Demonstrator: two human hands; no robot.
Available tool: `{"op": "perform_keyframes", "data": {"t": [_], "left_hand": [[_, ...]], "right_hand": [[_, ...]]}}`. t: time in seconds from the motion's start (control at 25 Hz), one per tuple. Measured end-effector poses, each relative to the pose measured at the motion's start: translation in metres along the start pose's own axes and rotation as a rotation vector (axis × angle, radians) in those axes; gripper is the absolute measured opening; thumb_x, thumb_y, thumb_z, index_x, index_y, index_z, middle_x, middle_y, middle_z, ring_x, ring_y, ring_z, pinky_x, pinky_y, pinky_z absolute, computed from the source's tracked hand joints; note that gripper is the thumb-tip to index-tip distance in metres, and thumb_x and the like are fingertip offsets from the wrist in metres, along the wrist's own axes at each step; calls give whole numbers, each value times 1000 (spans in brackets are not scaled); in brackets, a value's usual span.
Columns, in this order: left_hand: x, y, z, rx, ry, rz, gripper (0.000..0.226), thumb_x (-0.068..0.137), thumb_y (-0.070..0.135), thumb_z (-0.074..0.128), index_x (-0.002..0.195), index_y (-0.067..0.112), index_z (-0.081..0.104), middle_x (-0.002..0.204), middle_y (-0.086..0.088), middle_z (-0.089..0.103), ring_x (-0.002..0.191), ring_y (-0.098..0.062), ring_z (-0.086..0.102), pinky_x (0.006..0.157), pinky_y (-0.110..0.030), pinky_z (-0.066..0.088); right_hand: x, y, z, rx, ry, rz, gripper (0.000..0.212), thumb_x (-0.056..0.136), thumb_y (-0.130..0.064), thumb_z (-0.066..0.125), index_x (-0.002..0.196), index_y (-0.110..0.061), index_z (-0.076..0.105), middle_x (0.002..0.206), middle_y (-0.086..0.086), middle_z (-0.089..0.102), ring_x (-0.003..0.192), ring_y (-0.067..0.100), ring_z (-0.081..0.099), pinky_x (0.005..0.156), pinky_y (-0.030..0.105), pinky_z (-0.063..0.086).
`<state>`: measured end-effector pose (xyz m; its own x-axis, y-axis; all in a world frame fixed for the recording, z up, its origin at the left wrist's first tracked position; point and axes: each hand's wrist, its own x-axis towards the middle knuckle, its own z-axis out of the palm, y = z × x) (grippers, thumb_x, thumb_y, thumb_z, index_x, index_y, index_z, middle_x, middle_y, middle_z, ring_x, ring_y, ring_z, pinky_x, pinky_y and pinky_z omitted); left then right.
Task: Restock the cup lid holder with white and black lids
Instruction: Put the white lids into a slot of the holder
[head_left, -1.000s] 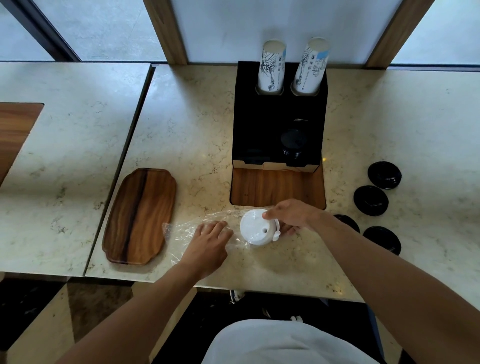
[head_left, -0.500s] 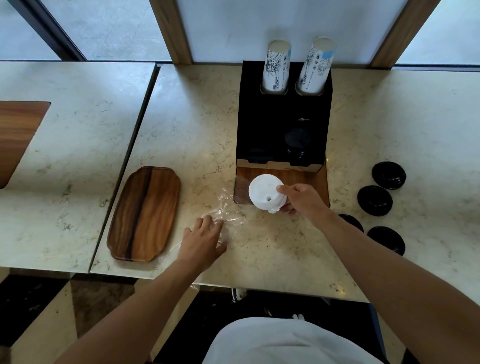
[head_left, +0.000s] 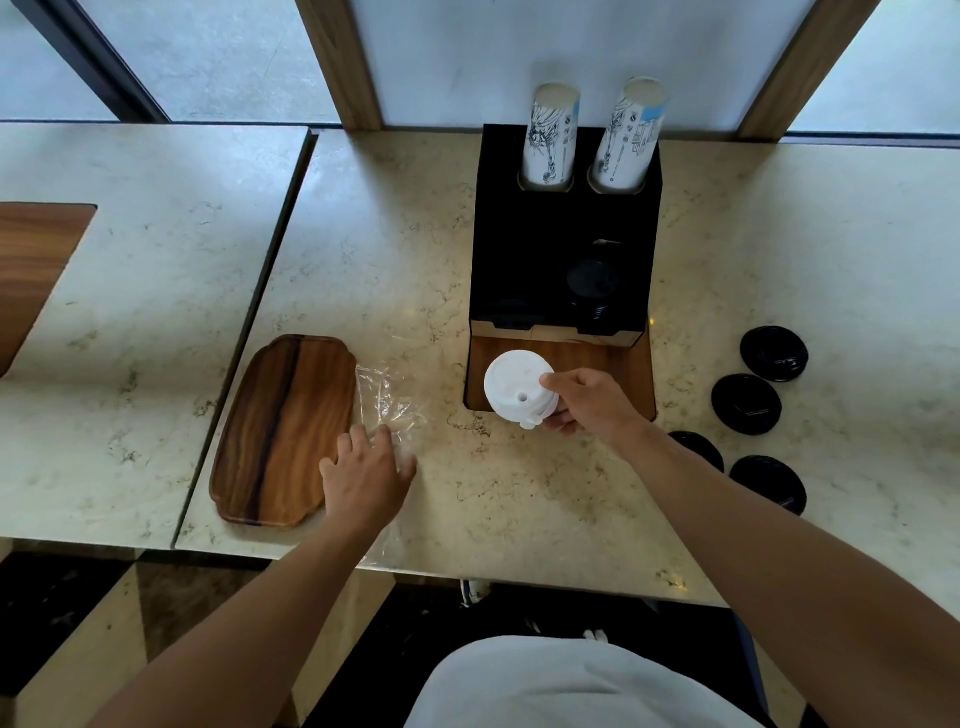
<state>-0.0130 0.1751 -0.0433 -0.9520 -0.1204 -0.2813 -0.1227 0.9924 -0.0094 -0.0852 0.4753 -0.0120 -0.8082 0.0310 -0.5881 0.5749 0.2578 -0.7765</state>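
My right hand (head_left: 587, 402) grips a stack of white lids (head_left: 517, 387), held just above the wooden front ledge of the black lid holder (head_left: 519, 260). The holder's right slot holds a stack of black lids (head_left: 592, 283); its left slot looks dark and I cannot tell what is in it. Several loose black lids (head_left: 746, 402) lie on the marble counter to the right of the holder. My left hand (head_left: 366, 470) rests flat on a crumpled clear plastic wrapper (head_left: 387, 397) left of the holder.
Two stacks of printed paper cups (head_left: 553, 137) stand in the top of the holder. A wooden tray (head_left: 283, 426) lies at the left of the counter, partly under the wrapper. A second counter (head_left: 130, 291) adjoins on the left across a narrow gap.
My right hand has carried the white lids away from the wrapper, up and right to the holder's front ledge. My left hand slid the wrapper left toward the wooden tray.
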Motion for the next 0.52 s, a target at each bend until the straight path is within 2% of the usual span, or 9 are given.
{"op": "perform_keyframes", "data": {"t": [0.12,0.2,0.28,0.32,0.4,0.48,0.52], "left_hand": [[-2,8,-1,-27,36,-17,59,95,53,53,135,9,50,139,-17,49,127,-34,46,98,-50,44],[-2,18,-8,-127,111,-13,55,90,42,61,131,7,53,137,-18,49,127,-35,44,101,-50,41],[0,36,-19,-287,200,42,34,87,32,65,113,9,64,120,-12,57,114,-31,53,91,-43,42],[4,47,-27,-429,188,50,24,87,29,64,103,11,67,110,-8,61,105,-28,58,83,-36,43],[15,74,-47,-837,37,-34,23,92,32,61,100,13,71,99,-1,68,95,-24,67,73,-32,50],[25,97,-65,-1147,-139,-133,35,95,43,60,111,14,72,99,-2,74,94,-23,71,79,-42,60],[28,106,-71,-1200,-159,-133,42,95,49,59,116,15,71,101,-3,75,95,-23,72,84,-46,61]], "right_hand": [[0,0,2,-1,-23,7,37,93,-42,66,114,-12,63,99,10,76,69,22,77,68,38,62],[1,-1,2,22,-29,6,37,93,-41,67,114,-12,63,99,11,76,70,23,78,68,38,62],[1,-3,1,69,-27,7,39,92,-41,67,116,-11,63,97,11,77,70,23,77,67,38,61],[1,-4,1,101,-26,7,40,92,-41,67,117,-10,63,96,11,77,70,23,77,66,37,60],[1,-9,0,152,-23,10,41,93,-40,67,120,-9,62,96,12,77,71,24,77,63,35,59],[3,-15,-1,171,-17,3,41,94,-40,65,121,-10,62,93,12,79,74,26,78,64,35,61],[4,-19,-3,169,-14,-7,41,94,-41,65,121,-10,62,91,12,79,76,27,78,66,36,62]]}}
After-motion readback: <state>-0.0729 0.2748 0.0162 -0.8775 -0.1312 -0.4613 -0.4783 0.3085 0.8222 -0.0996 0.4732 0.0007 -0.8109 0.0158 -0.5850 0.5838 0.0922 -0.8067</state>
